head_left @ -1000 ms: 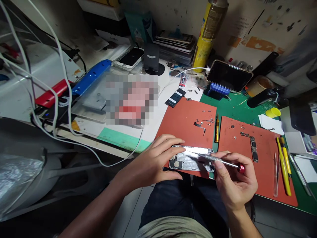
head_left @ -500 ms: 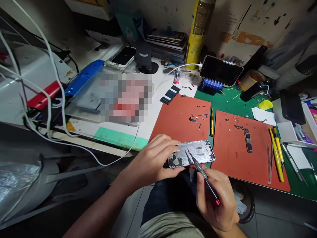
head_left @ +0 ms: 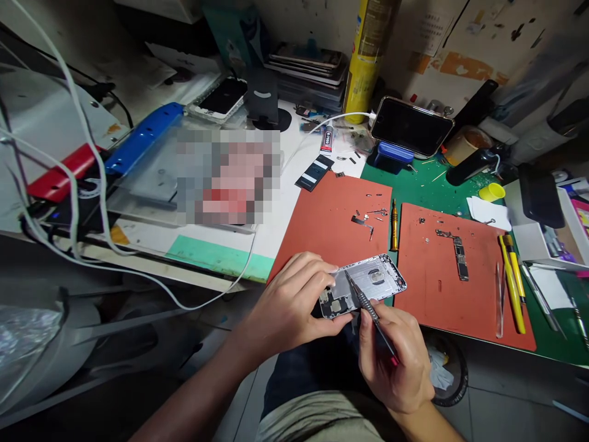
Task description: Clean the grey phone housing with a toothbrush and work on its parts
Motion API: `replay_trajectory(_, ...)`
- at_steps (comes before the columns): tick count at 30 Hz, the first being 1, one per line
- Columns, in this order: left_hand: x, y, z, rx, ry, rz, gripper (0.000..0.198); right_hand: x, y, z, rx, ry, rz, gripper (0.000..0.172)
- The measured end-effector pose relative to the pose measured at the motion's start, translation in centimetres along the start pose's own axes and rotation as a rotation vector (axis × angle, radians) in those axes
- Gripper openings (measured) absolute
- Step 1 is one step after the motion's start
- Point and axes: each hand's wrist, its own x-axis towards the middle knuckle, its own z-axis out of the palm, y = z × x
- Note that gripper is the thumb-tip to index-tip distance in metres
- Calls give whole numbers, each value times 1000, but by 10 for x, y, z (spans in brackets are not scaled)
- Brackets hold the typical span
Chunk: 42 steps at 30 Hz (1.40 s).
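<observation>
My left hand (head_left: pixel 294 298) grips the lower end of a silver phone back housing (head_left: pixel 375 279), thumb beneath and fingers over the near-left edge. The housing is tilted, its inside facing up, above my lap at the bench edge. In my right hand (head_left: pixel 398 350) is a slim pen-shaped tool (head_left: pixel 367 304) with a knurled metal grip and a red end. Its narrow tip meets or hovers just over the inner metal face; I cannot tell which. Right of the housing, a phone logic board (head_left: pixel 460 258) lies on a red-brown mat (head_left: pixel 423 294).
Small screws and a flex cable (head_left: pixel 361 222) lie on the left mat (head_left: pixel 317 227). A gold screwdriver (head_left: pixel 394 227), tweezers (head_left: pixel 500 301) and yellow-handled tools (head_left: pixel 510 282) rest to the right. A phone (head_left: pixel 411 127) leans on a blue stand. White cables (head_left: pixel 76 202) hang at left.
The housing has turned, its far end rising slightly and its near end dropping. The tool tip has shifted slightly up and left across the inner face. Both hands keep their hold.
</observation>
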Motion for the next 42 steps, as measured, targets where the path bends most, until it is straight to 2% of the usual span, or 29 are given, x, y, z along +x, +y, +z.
replay_trajectory(6, 0, 0, 2, -5, -5, -12, 31, -2, -1, 2, -9, 18, 8, 50)
replay_trajectory(16, 1, 1, 1, -10, -5, -30, 34, 0, -5, 0, -32, -41, 46, 40)
replay_trajectory(20, 2, 1, 1, -5, -5, -31, 34, -1, -5, 3, -16, -5, 52, 40)
replay_trajectory(25, 2, 1, 2, -17, 0, -36, 34, 0, -5, 3, 6, -32, 55, 41)
replay_trajectory(32, 3, 1, 0, -22, 5, -33, 33, -2, -5, 5, 57, 34, 64, 41)
replay_trajectory(36, 4, 2, -1, -28, -19, -48, 33, 0, -6, 9, -7, 69, 36, 42)
replay_trajectory(39, 3, 2, -1, -35, -31, -62, 31, 3, -8, 10, -86, 87, 7, 35)
replay_trajectory(42, 2, 1, -1, -45, -33, -71, 32, 6, -10, 8, -110, 50, 34, 30)
